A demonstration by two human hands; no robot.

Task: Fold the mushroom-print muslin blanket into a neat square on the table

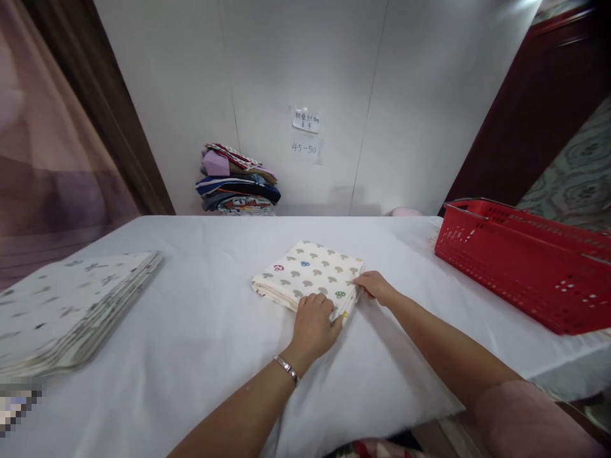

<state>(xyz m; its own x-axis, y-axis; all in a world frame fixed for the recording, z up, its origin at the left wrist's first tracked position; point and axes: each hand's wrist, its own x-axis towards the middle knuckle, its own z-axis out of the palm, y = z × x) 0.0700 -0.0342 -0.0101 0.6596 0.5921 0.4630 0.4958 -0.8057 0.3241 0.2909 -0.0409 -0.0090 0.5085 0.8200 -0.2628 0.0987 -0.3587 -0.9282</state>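
A folded cream cloth [315,270] with grey mushroom prints and a few coloured ones lies in the middle of the white-covered table. At its near edge is my left hand [315,324], fingers bent over the top layer and thumb toward the right corner; a silver bracelet circles that wrist. My right hand [377,287] pinches the cloth's right edge between thumb and fingers. The underside of the cloth beneath my hands is hidden.
To the left lies a stack of folded printed cloths [76,299]. A red plastic basket [515,267] stands at the right. Beyond the table's far edge is a pile of folded fabrics [238,181], near handwritten paper notes [306,121] on the wall.
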